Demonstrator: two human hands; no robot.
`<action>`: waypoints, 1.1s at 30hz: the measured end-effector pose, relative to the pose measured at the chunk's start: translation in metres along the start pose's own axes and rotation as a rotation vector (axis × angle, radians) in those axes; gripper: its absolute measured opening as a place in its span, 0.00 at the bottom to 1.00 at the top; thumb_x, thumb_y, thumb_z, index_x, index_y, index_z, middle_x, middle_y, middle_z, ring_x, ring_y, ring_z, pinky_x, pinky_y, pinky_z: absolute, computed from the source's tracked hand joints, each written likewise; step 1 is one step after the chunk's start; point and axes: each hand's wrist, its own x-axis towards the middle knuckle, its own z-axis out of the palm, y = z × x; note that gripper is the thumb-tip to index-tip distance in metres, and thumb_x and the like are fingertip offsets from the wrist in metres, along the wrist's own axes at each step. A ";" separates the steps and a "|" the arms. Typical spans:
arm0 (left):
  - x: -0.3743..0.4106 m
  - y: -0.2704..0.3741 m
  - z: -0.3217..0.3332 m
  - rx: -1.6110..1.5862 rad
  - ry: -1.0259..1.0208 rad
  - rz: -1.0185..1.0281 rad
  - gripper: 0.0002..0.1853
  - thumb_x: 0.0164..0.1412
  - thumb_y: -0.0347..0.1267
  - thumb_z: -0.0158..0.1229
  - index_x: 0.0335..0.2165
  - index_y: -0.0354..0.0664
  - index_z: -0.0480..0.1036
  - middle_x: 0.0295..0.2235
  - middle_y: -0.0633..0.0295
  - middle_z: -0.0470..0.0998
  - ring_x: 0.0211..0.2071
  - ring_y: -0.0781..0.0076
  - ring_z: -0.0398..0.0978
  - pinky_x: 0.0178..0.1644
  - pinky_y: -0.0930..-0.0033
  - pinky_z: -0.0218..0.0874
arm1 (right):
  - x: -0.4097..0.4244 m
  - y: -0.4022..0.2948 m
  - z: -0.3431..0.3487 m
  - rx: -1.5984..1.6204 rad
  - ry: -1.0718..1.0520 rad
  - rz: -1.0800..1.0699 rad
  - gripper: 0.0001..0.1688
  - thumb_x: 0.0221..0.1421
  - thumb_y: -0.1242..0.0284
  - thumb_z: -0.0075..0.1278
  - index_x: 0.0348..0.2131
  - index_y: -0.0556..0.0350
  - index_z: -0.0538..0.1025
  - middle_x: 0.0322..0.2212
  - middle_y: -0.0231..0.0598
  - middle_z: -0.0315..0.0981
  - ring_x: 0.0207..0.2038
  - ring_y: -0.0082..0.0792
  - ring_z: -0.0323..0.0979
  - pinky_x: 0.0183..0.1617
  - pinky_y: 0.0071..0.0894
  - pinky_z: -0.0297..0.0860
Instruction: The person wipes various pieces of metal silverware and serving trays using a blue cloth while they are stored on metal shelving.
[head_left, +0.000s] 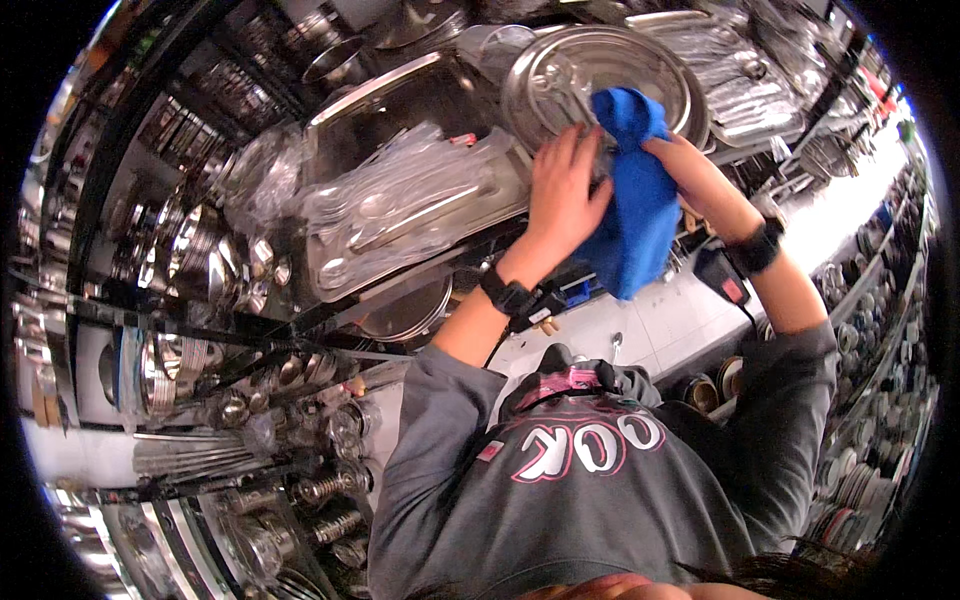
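A blue cloth (637, 202) hangs in front of me, bunched at the top. My right hand (679, 169) grips its upper right side, with the fingers partly hidden behind the fabric. Beside it, my left hand (564, 184) has its fingertips near the rim of a round stainless steel pan (517, 90), and its thumb meets the cloth. Something small and shiny shows between that hand and the cloth; I cannot tell what it is or whether it is held. Inside the pan lies metal cutlery (562, 82), perhaps spoons.
Left of the pan, a rectangular metal tray (330, 289) bears plastic-wrapped cutlery (420, 180). Another tray of wrapped utensils (750, 90) sits to the right. Black-framed shelves (255, 326) hold metal ware on the left. A spoon (616, 341) lies on the tiled floor (660, 322).
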 end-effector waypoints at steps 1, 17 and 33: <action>-0.006 0.002 -0.005 -0.042 0.018 0.012 0.28 0.43 0.30 0.56 0.46 0.37 0.60 0.47 0.46 0.61 0.47 0.49 0.60 0.50 0.57 0.51 | -0.004 0.004 -0.002 -0.006 0.027 -0.010 0.17 0.53 0.71 0.39 0.41 0.63 0.67 0.31 0.37 0.71 0.31 0.27 0.70 0.35 0.25 0.67; -0.082 -0.010 -0.133 0.259 0.142 -0.213 0.36 0.39 0.28 0.60 0.49 0.39 0.57 0.49 0.49 0.56 0.47 0.51 0.59 0.50 0.59 0.52 | -0.056 -0.001 0.116 0.074 -0.250 0.031 0.22 0.56 0.69 0.39 0.49 0.56 0.60 0.40 0.36 0.67 0.41 0.26 0.65 0.47 0.26 0.61; -0.131 -0.039 -0.154 0.538 -0.050 -0.315 0.25 0.31 0.23 0.56 0.37 0.41 0.70 0.43 0.54 0.63 0.48 0.57 0.57 0.52 0.52 0.43 | -0.024 0.021 0.192 0.074 -0.443 0.117 0.28 0.56 0.57 0.35 0.47 0.61 0.62 0.38 0.41 0.68 0.40 0.28 0.67 0.46 0.27 0.61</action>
